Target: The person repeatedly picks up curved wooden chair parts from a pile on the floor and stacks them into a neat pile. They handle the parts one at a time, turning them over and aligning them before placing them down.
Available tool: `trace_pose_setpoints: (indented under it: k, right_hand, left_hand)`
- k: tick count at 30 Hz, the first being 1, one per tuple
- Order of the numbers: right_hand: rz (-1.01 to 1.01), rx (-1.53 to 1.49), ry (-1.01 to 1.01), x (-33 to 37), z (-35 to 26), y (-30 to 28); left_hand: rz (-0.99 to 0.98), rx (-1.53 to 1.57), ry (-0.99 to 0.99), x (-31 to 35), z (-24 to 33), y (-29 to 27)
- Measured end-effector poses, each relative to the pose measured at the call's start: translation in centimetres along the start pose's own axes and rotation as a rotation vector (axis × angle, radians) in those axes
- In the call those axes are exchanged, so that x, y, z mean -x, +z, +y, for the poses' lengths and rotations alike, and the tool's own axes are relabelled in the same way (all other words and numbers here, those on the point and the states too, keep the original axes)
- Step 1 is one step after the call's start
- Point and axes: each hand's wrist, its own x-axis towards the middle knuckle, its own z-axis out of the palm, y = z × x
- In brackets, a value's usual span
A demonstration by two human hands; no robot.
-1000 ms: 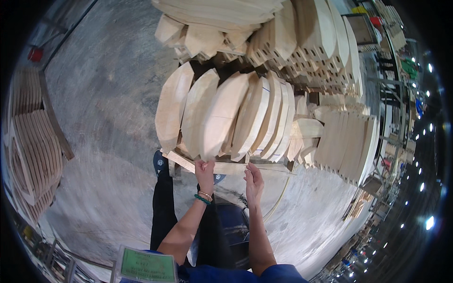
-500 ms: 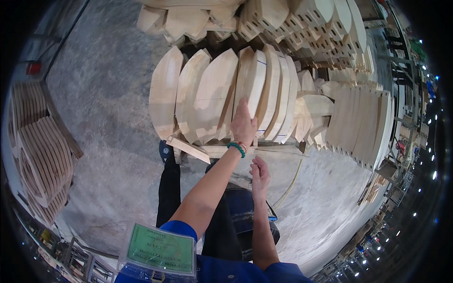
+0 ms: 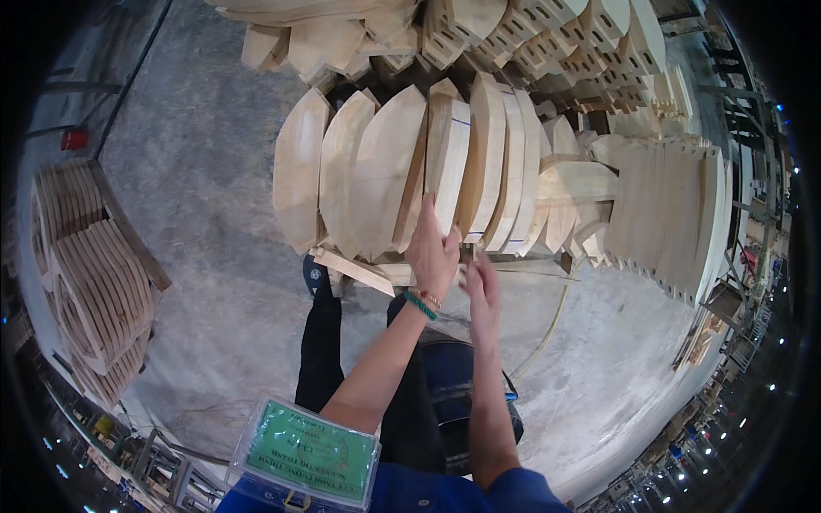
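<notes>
Several curved, pale wooden pieces stand on edge in a row in front of me. My left hand (image 3: 434,254) is closed around the near end of one curved wooden piece (image 3: 448,158), fingers along its left side and thumb on its right. A blue pencil line crosses that piece near its far end. Just to the right, my right hand (image 3: 482,289) hovers by the near ends of the row, its fingers loosely bent and apart, with nothing visible in them. To the left of the held piece stands a broad curved wooden piece (image 3: 386,171).
A wooden strip (image 3: 352,272) juts out at the row's near left corner. More wooden parts with slots (image 3: 547,43) are stacked behind, and a slatted stack (image 3: 654,218) stands at right. Curved frames (image 3: 98,282) lie on the concrete floor at left. A dark blue stool (image 3: 449,376) is below me.
My left hand has shifted down to the near end of the curved piece, which now leans apart from its right neighbour. My right hand has moved up towards the row.
</notes>
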Motion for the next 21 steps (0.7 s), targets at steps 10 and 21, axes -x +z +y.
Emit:
trace_pose_setpoints:
  k: [10,21]
  right_hand:
    - [-0.014,-0.145,-0.035,-4.5,-1.9,3.7]
    - [-0.059,-0.384,0.072,-1.0,-0.9,7.0]
  left_hand:
    - [-0.05,-0.344,0.171,-2.6,-4.6,-5.9]
    - [0.053,-0.38,0.111,-8.2,-7.9,-10.8]
